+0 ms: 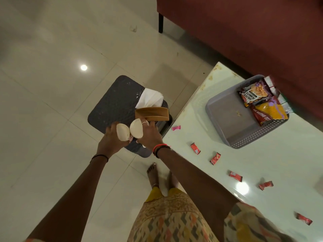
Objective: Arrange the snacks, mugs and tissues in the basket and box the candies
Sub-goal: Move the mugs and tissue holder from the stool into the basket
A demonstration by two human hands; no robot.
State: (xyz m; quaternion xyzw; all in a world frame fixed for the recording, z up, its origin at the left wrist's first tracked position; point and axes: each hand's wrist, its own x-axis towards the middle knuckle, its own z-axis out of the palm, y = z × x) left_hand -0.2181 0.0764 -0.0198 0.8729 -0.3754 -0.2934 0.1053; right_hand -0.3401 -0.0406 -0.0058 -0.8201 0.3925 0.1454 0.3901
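My left hand (111, 137) grips a cream mug (122, 132) and my right hand (150, 135) grips a second cream mug (136, 128); both are held over a dark stool (113, 105). On the stool's right side stands a brown wooden tissue holder (152, 113) with white tissues (149, 98) sticking up. The grey basket (225, 116) sits on the white table (279, 163), with snack packets (260, 102) piled at its far end. Several red candies (215, 158) and one pink candy (176, 127) lie scattered on the table.
A dark red sofa (253, 28) stands behind the table, one black leg (160, 23) showing. Glossy floor tiles (52, 84) stretch to the left. My bare feet (153, 175) stand between the stool and the table edge.
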